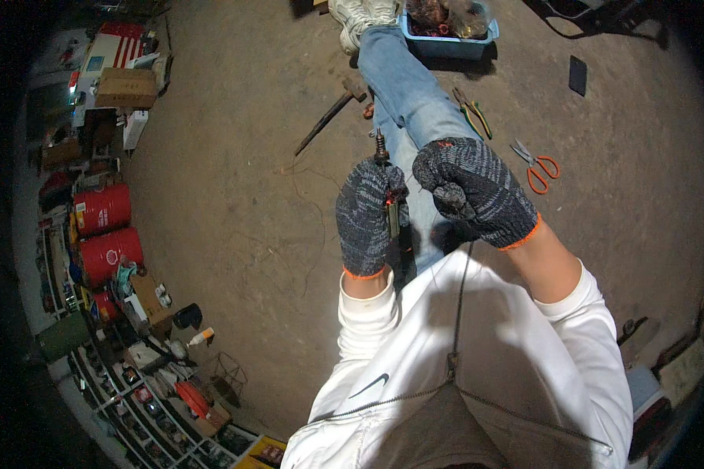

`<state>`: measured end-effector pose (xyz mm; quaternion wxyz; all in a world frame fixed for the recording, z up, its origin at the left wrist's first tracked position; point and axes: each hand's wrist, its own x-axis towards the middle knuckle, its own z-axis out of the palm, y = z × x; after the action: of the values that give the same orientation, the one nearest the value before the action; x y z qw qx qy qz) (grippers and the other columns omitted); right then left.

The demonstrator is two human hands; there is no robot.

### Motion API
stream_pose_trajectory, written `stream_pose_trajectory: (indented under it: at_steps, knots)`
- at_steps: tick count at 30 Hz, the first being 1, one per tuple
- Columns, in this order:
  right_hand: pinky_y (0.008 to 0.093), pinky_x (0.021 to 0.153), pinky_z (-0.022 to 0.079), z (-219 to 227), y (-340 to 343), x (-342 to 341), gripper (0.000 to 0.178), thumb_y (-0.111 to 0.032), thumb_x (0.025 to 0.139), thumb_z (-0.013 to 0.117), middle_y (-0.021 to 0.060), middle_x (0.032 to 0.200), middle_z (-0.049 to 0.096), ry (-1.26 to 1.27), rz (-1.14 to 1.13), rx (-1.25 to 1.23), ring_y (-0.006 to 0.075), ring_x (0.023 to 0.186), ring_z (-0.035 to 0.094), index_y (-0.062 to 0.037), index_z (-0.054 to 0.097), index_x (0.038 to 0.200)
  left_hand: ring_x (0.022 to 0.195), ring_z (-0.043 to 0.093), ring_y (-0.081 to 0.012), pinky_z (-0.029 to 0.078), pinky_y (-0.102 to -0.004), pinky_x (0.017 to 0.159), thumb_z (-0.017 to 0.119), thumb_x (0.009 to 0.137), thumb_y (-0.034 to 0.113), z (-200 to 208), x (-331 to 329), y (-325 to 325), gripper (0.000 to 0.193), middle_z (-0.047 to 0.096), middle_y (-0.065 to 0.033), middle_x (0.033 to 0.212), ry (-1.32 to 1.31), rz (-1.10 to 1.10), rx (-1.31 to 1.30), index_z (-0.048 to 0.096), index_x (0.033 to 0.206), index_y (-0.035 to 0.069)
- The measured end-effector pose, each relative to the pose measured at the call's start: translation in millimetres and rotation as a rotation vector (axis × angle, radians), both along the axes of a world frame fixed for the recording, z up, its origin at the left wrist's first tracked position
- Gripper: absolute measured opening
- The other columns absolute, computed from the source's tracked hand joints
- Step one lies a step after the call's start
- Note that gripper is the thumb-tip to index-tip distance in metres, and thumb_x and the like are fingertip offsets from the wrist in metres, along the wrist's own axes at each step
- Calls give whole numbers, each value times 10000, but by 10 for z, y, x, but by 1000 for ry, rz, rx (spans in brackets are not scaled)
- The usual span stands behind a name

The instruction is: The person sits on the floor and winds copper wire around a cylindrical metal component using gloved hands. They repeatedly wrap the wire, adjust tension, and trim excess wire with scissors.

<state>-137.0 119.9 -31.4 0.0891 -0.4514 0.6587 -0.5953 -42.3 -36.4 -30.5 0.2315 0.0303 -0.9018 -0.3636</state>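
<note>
Both my hands wear dark grey knitted gloves with orange cuffs. My left hand is closed round a slim metal shaft, whose ribbed upper end sticks out above the fingers. Reddish and shiny parts of it show lower down, beside the thumb; the rest is hidden in the glove. My right hand is curled into a fist just to the right, apart from the shaft. What its fingers hold, if anything, is hidden. Pliers with yellow-green handles lie beyond it, and orange-handled scissors lie to its right.
A hammer lies on the floor left of my outstretched jeans leg. Past it stands a blue tub of copper-coloured scrap. A dark phone lies far right. Red drums and crowded shelves line the left side.
</note>
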Motion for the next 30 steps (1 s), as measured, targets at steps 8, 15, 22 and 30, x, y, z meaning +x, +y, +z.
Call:
stream_pose_trajectory:
  at_steps: [8, 15, 22, 30]
  knots:
    - [360, 747, 460, 138, 32, 61, 245, -47, 672, 593, 140, 878, 604, -140, -2, -34, 314, 840, 581, -22, 598, 915, 535, 478, -141, 378, -245, 490, 572, 835, 243, 46, -12, -13, 241, 515, -47, 684, -219, 60, 650, 532, 885, 11]
    - [276, 563, 423, 113, 27, 206, 32, -53, 808, 530, 48, 723, 486, -521, -27, -112, 163, 604, 490, -25, 536, 793, 644, 503, -149, 411, -266, 544, 557, 866, 227, 76, 20, 24, 255, 538, -62, 792, -106, -76, 1622, 509, 960, -5]
    - [341, 800, 471, 290, 219, -3, 128, -69, 811, 576, 59, 935, 588, -721, 22, -761, 204, 890, 576, -11, 571, 925, 696, 522, -176, 432, -293, 618, 585, 806, 105, -274, 132, -115, 112, 551, -42, 801, 104, 229, 104, 549, 892, 43]
    - [366, 695, 470, 420, 466, -25, 143, -131, 628, 654, 86, 770, 628, -268, -200, -85, 273, 735, 608, -75, 618, 754, 685, 545, -246, 449, -330, 619, 607, 759, 73, -272, 74, -194, 71, 562, -82, 763, 63, 389, 536, 563, 815, 71]
